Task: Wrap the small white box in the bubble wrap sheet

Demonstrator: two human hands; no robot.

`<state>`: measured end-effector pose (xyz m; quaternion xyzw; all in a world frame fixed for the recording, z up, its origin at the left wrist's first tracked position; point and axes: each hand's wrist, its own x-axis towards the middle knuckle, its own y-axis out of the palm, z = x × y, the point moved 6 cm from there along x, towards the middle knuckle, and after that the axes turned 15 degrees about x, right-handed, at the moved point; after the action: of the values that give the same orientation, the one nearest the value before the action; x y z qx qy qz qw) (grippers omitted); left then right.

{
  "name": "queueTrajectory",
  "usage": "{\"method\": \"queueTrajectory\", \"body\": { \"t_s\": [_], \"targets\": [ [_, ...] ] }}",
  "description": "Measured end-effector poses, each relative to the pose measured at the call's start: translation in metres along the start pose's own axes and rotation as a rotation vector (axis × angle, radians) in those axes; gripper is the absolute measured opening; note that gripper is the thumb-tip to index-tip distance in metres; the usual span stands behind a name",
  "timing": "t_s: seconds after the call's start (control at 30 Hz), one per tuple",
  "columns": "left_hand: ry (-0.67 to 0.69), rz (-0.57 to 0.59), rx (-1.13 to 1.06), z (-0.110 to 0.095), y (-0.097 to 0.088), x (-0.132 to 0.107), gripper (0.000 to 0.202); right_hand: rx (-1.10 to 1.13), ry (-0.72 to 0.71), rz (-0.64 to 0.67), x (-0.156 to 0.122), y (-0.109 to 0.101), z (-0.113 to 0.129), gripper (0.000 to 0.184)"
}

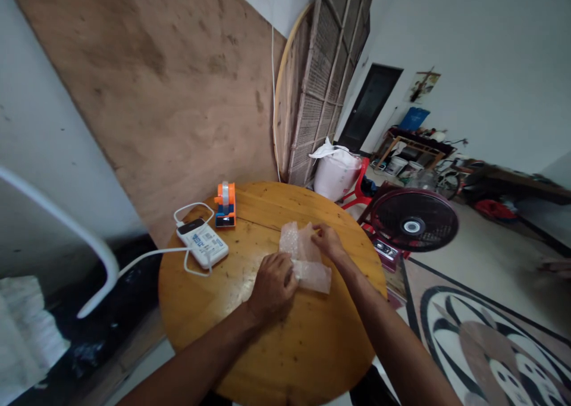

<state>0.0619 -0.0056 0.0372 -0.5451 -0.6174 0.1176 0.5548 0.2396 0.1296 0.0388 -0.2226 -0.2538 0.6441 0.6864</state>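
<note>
Translucent bubble wrap (308, 245) lies partly folded on the round wooden table (250, 346), with one flap toward the back and another toward me. At its left edge, my left hand (273, 280) is closed with curled fingers around the edge of the wrap; the fingertips are partly hidden. My right hand (329, 242) pinches the far right corner of the wrap between thumb and fingers.
An orange and blue tape dispenser (225, 205) and a white power bank (206, 246) with white cables stand on the table's left side. To the right is a dark round fan (414, 219). A white sack (336, 171) and red chair (359, 189) are behind.
</note>
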Motion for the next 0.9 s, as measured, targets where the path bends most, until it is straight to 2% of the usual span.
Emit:
{"method": "queueTrajectory", "body": {
  "t_s": [0.1, 0.2, 0.37, 0.47, 0.53, 0.63, 0.77, 0.9],
  "targets": [
    [0.011, 0.017, 0.016, 0.000, 0.001, 0.000, 0.006, 0.085, 0.032, -0.058, 0.002, -0.006, -0.003, 0.033],
    [0.007, 0.025, 0.019, 0.000, 0.002, 0.000, 0.007, 0.201, 0.065, -0.047, -0.011, -0.014, -0.005, 0.033],
    [0.012, 0.033, 0.018, 0.000, 0.002, -0.001, 0.008, 0.378, 0.097, 0.081, -0.076, -0.034, -0.010, 0.042],
    [0.022, 0.037, 0.012, 0.000, 0.003, -0.001, 0.007, 0.510, 0.138, 0.188, -0.115, -0.038, -0.017, 0.051],
    [0.024, 0.026, 0.001, 0.000, 0.003, -0.001, 0.008, 0.524, 0.159, 0.230, -0.128, -0.035, -0.020, 0.054],
    [0.029, 0.015, -0.006, 0.000, 0.003, -0.001, 0.009, 0.510, 0.152, 0.254, -0.130, -0.023, -0.018, 0.049],
    [0.035, 0.005, 0.008, 0.000, 0.003, -0.001, 0.007, 0.510, 0.114, 0.249, -0.120, -0.008, -0.012, 0.026],
    [0.042, -0.001, 0.012, 0.000, 0.003, 0.000, 0.006, 0.472, 0.127, 0.207, -0.113, -0.001, -0.015, 0.023]
  ]
}}
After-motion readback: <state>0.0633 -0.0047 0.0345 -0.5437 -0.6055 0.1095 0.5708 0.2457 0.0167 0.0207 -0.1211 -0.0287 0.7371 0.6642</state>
